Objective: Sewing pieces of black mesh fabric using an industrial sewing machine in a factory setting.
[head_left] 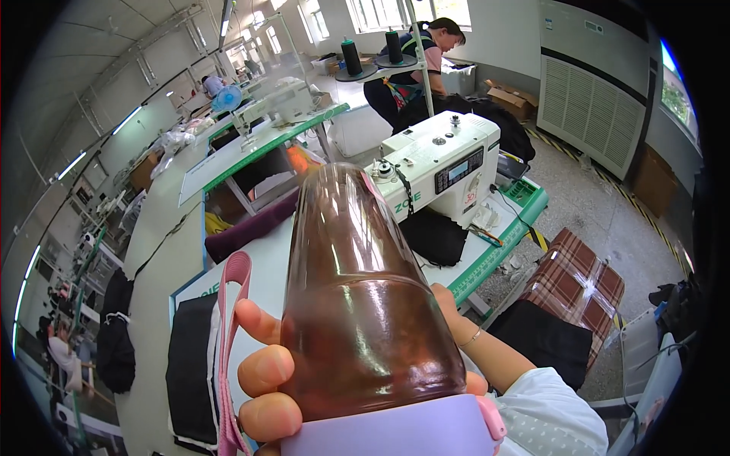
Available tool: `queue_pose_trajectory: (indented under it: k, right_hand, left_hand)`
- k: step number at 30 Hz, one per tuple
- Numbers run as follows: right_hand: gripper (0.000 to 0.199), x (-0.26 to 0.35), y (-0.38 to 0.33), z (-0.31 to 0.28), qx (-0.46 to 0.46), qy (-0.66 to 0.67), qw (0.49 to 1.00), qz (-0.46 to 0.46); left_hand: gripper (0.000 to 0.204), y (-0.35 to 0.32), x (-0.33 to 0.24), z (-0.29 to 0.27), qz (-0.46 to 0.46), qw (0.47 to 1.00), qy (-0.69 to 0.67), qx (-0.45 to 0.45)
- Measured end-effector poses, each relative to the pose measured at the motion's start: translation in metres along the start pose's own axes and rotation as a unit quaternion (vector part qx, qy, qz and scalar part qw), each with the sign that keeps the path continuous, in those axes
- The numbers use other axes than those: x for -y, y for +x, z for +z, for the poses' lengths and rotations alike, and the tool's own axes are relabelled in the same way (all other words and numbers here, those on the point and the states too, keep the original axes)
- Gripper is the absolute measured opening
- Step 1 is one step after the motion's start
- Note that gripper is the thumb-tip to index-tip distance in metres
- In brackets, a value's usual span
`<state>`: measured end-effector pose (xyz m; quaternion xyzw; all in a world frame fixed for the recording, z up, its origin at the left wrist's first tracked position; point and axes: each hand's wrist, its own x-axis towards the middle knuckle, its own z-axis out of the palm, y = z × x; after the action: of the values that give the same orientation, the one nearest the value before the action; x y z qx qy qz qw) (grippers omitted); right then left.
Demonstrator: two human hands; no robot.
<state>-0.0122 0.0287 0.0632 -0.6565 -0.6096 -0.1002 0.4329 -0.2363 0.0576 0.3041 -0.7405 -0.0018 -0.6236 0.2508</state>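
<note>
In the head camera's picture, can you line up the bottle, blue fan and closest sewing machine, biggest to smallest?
1. Bottle
2. Closest sewing machine
3. Blue fan

Nearness makes the bottle look huge; real sizes are unsure.

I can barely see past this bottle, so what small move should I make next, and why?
I'd probably lower the tapered, translucent brown bottle slightly, right hand wrapped round it. It fills the middle of the view, its smooth lavender collar nearest the camera, and hides part of the white, green-edged sewing table.
</note>
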Motion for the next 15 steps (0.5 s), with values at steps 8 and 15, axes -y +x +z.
queue_pose_trajectory:
  k: [8,15]
  right_hand:
    - [0.013,-0.008,-0.008,0.002,0.017,-0.010,1.000,0.006]
    - [0.012,-0.010,-0.009,0.009,0.023,-0.005,0.999,0.027]
  left_hand:
    - [0.100,0.037,-0.016,0.000,-0.130,0.870,0.470,0.077]
    - [0.098,0.068,0.016,0.024,0.058,0.791,0.603,-0.087]
